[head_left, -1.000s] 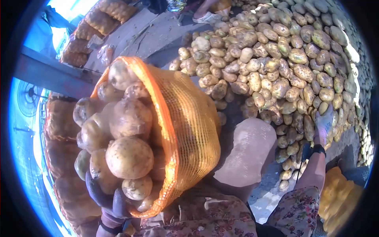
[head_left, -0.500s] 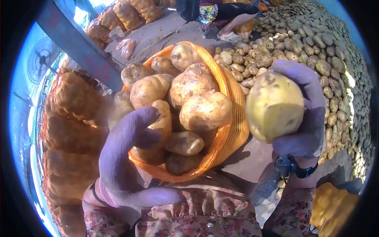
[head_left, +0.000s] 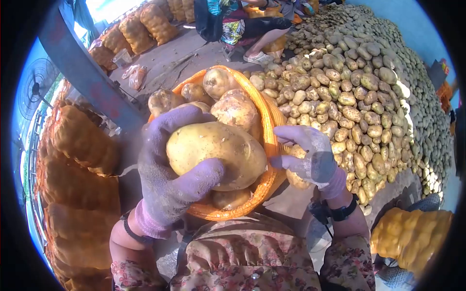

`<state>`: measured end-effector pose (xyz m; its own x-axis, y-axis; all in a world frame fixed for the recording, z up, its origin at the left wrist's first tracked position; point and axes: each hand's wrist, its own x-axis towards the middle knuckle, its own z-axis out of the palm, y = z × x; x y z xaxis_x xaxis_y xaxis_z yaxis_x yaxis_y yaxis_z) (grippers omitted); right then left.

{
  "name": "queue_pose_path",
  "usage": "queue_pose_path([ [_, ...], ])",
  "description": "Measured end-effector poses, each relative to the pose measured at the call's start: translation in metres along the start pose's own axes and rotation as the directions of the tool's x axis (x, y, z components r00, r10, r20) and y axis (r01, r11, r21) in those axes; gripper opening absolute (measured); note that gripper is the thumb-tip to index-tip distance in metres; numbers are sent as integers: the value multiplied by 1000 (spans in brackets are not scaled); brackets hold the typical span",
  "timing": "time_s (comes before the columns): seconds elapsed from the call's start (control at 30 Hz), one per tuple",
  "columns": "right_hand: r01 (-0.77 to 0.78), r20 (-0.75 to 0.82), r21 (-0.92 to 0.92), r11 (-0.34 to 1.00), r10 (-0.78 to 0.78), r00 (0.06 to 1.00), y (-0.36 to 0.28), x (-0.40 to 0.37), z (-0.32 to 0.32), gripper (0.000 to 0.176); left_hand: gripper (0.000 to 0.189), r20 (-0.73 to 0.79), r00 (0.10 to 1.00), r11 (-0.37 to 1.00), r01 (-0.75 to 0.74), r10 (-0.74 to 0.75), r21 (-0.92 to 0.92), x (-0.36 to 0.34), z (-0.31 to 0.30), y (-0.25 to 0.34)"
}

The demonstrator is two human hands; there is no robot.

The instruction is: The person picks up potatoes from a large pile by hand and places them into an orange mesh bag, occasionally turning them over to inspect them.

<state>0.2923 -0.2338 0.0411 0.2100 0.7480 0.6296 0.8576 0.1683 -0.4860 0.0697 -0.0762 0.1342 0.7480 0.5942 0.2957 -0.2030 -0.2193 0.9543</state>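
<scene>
My left hand (head_left: 167,169), in a dusty purple glove, is closed around a large tan potato (head_left: 218,153), thumb across its near side. That potato is over the mouth of an orange mesh bag (head_left: 266,191), which holds several more potatoes (head_left: 235,109). My right hand (head_left: 310,155), gloved alike, is at the bag's right rim. Its thumb and fingers are apart, pointing left, with no potato clearly in their grip. Smaller potatoes (head_left: 297,180) show behind and below the right thumb. Much of the bag's content is hidden by my left hand and the large potato.
A big heap of potatoes (head_left: 359,111) spreads across the right. Filled mesh sacks (head_left: 82,189) are stacked at left, others (head_left: 136,34) stand at the back. A blue post (head_left: 87,68) leans beside a fan (head_left: 36,87). Another person (head_left: 242,29) sits behind; a yellow sack (head_left: 412,237) lies lower right.
The right hand has moved left to the bag's rim, and its greenish potato is no longer seen in it. My left hand, open before, now grips a large potato. The view has shifted right.
</scene>
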Motion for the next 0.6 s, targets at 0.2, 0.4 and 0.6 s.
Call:
queue_pose_path([
  [0.2,-275,-294,-152,949,222,930,-23,-28,17,41,66,20,998,998,-64,65,-24,-5,-2,-11],
  [0.4,-371,-340,200,907,419,842,12,-62,28,34,60,-111,991,994,58,-68,-97,-9,-17,-8],
  [0.6,-177,-261,877,446,753,604,-24,-13,0,29,63,-134,989,997,56,-63,-58,-19,-25,-13],
])
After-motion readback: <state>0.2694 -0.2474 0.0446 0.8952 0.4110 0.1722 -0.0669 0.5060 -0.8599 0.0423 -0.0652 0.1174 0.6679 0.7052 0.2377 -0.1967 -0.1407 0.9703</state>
